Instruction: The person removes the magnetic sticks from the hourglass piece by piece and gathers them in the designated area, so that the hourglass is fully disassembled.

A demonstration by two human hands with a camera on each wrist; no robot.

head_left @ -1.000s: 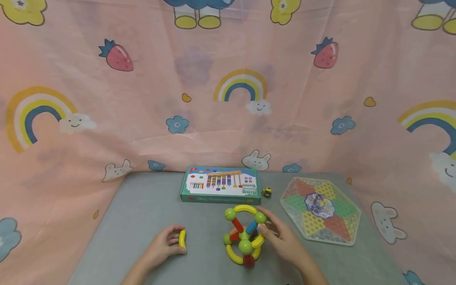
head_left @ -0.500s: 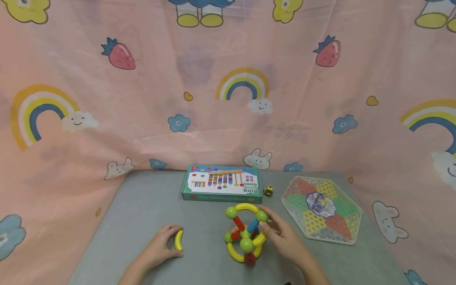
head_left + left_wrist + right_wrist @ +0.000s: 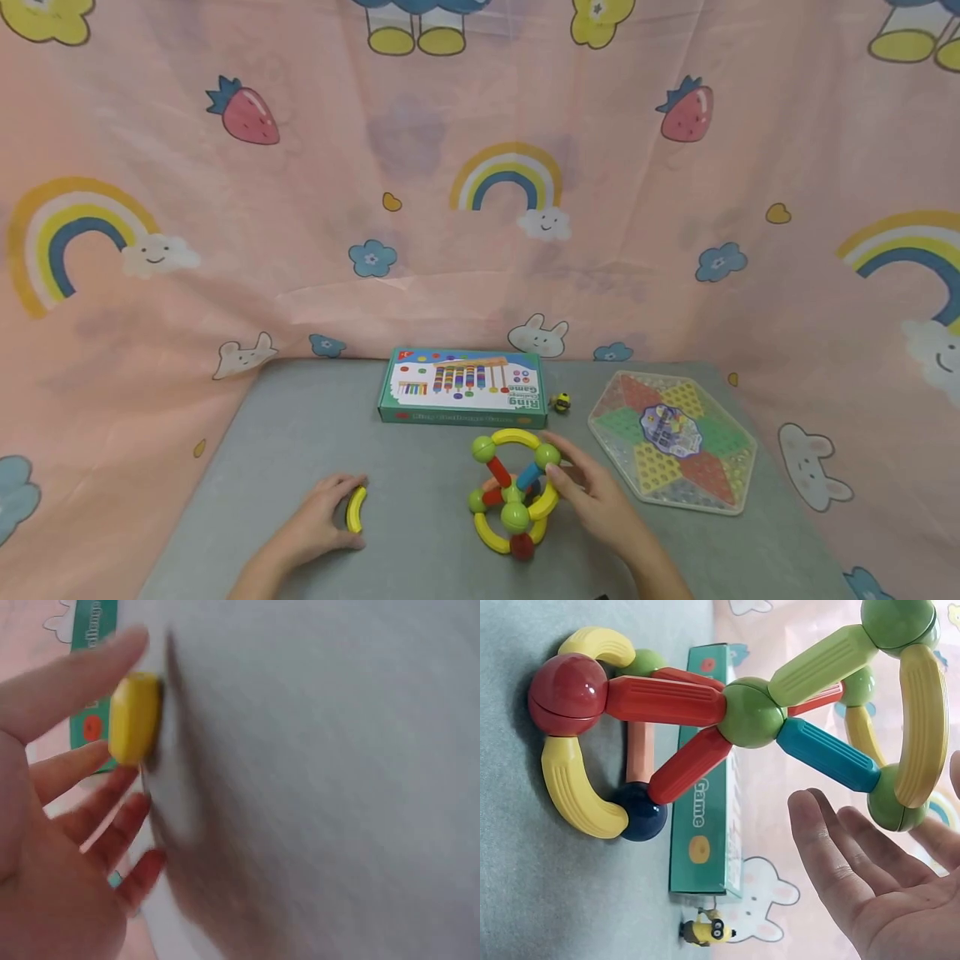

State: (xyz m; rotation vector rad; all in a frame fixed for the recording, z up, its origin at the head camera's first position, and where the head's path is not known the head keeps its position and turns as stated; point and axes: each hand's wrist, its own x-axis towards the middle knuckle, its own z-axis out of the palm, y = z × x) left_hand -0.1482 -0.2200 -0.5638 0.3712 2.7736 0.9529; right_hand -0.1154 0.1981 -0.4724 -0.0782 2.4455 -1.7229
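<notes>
In the head view, my left hand (image 3: 318,517) is at the left of the table, pinching a curved yellow magnetic rod (image 3: 356,510) end to end between thumb and fingertips. The left wrist view has the rod (image 3: 135,718) beside the thumb and the spread fingers. A magnetic ball-and-rod structure (image 3: 513,493) stands upright in front of me, with green, red and dark blue balls, straight rods and curved yellow ones. At its upper right, my right hand (image 3: 596,500) holds a green ball (image 3: 898,799), thumb in front and index finger behind; the other fingers (image 3: 817,840) extend loosely.
Behind the structure lies a green-edged Ring Game box (image 3: 462,390). Next to it is a small yellow-and-black toy figure (image 3: 561,402). A hexagonal Chinese checkers board (image 3: 672,442) lies to the right on the grey table (image 3: 300,417). A pink patterned cloth (image 3: 330,158) hangs behind.
My left hand has shifted left with the curved yellow rod, and its fingers are less curled than before. My right hand and the structure stay in nearly the same place.
</notes>
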